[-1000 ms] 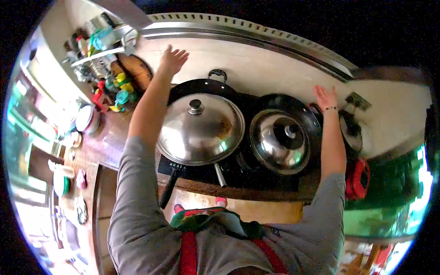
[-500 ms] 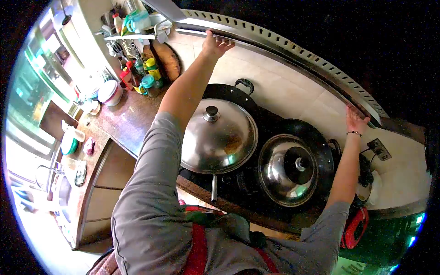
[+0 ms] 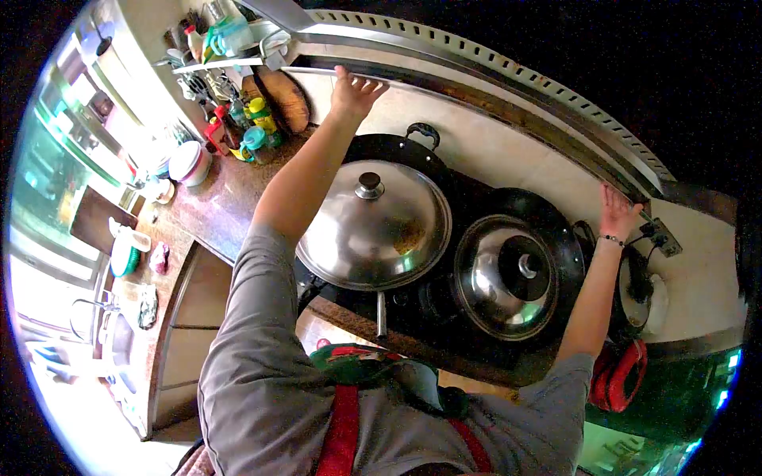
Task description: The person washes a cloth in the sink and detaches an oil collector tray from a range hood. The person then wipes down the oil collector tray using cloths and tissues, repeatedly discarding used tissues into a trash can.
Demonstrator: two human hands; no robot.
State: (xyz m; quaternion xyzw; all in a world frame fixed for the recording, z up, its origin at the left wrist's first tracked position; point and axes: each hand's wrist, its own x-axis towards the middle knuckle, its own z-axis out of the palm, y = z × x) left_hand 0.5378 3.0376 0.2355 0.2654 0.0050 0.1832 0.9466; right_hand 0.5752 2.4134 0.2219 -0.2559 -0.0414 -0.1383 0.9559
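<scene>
Both my arms reach up to a long metal panel [image 3: 476, 101] along the underside of the range hood [image 3: 476, 57]. My left hand [image 3: 357, 94] grips the panel's lower edge near its left end, thumb and fingers around the rim. Near the right end, my right hand [image 3: 618, 213] holds the same edge; part of its grip is hidden. Below my arms, a wok with a domed steel lid [image 3: 389, 230] stands on the left of the stove. A second black wok holds a smaller steel and glass lid [image 3: 496, 297] on the right.
Bottles [image 3: 258, 119] and a round wooden board [image 3: 284, 101] stand in the left corner, under a rack of utensils. A white bowl [image 3: 190, 164] sits on the counter [image 3: 214, 210]. A wall socket [image 3: 665, 238] with a plugged cord is at right, above a red item [image 3: 619, 377].
The panel's left side has come down and away from the hood, showing a wider dark band above it. My left hand has moved down and left with it; my right hand has hardly moved.
</scene>
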